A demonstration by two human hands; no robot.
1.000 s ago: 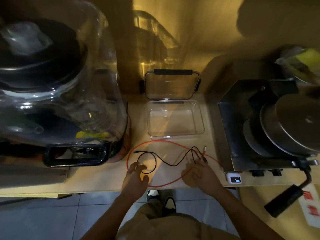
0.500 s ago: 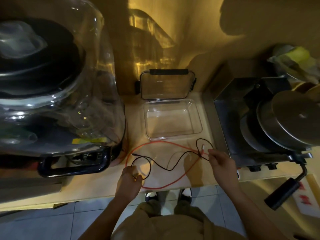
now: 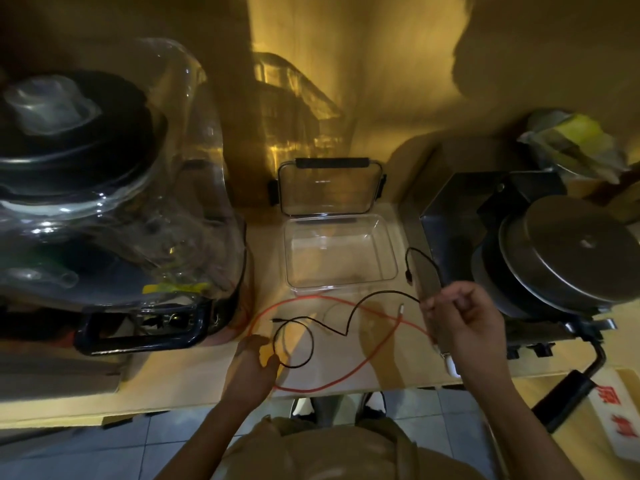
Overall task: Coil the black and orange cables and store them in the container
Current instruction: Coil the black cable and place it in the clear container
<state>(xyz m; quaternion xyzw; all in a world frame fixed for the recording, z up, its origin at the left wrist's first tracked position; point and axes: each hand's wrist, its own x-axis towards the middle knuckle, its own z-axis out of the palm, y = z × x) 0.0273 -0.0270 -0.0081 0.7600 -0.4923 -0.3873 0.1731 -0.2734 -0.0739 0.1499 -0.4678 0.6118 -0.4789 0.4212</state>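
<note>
Container (image 3: pixel 341 252) sits open on the counter w/ nothing in it. Orange cable (image 3: pixel 377 348) is sprawled loose in front, uncoiled. Black cable (image 3: pixel 332 318) has 1 loop; left hand (image 3: pixel 251 367) pinches it, right hand (image 3: pixel 462 322) grips the far end. Both still need coiling & storing.

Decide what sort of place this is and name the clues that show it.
Probably a kitchen counter: a lidded steel pot on a cooker, a big clear jar and an open clear container.
</note>
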